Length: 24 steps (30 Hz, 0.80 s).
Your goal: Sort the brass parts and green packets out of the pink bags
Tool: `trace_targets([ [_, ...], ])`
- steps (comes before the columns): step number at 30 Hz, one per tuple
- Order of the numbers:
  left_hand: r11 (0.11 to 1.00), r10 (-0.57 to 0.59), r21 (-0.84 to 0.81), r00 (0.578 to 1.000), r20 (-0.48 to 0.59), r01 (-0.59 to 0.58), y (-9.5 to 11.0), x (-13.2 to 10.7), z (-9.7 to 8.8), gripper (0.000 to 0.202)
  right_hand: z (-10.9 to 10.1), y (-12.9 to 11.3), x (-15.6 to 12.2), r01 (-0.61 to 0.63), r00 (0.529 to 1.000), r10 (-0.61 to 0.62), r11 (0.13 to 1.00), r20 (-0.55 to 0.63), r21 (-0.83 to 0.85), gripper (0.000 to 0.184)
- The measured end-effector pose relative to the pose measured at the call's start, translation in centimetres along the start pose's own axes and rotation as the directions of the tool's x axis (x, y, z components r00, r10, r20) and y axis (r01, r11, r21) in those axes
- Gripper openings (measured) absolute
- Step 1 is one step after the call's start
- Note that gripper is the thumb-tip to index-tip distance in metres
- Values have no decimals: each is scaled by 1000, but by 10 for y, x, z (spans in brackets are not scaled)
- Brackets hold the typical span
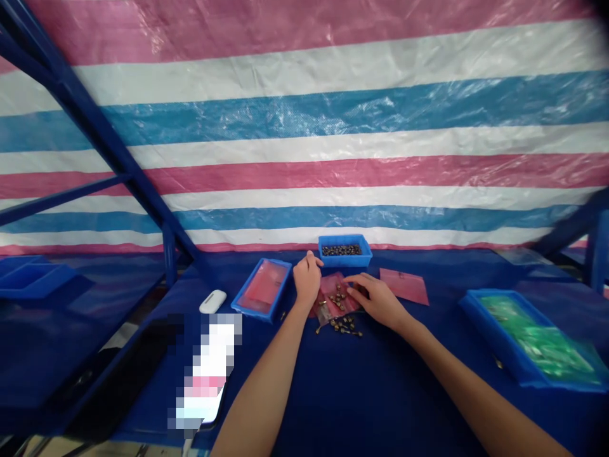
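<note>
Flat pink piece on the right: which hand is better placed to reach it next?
Probably the right hand: it is nearer the flat pink piece; the left hand is across the pink bag.

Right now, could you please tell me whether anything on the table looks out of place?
Yes: one small metallic piece lies alone beside the green-filled bin, and another piece sits beside the pink-filled tray. Both look like strays from the loose pile.
</note>
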State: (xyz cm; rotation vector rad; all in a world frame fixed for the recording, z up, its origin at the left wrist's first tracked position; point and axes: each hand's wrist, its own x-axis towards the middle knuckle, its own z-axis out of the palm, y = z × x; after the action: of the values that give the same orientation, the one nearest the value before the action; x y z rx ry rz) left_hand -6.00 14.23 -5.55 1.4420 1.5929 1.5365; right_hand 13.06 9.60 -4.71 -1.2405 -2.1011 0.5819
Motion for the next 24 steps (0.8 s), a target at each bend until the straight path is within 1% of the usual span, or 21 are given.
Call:
trace_targets([
  [2,1000,-3,-3,1000,0,3,1,0,-1,58,2,-1,-3,28,999,-27,998,29,-54,22],
  [6,1000,-3,-11,1000,0,3,3,-1,-2,59,-2,-6,-2,63,998,-60,993,31,-99,21],
  [9,1000,0,-16,1000,2,0,4,-2,-2,58,-4,-9,-4,103,993,-94,987,77,-123,13],
  [12,1000,5,-14,1000,4,-5,3,-2,-2,58,-5,-13,-5,93,992,-81,987,95,-129,6],
  [16,1000,11,-17,1000,11,-11,4,-2,-2,58,-8,-17,-4,76,990,-68,995,125,-64,10],
  [19,1000,12,-20,1000,12,-11,4,-2,-2,59,-12,-16,-4,88,981,-87,996,174,1,7],
  [24,1000,17,-21,1000,15,-17,4,-2,-1,58,-18,-14,-8,118,972,-126,992,199,53,6],
])
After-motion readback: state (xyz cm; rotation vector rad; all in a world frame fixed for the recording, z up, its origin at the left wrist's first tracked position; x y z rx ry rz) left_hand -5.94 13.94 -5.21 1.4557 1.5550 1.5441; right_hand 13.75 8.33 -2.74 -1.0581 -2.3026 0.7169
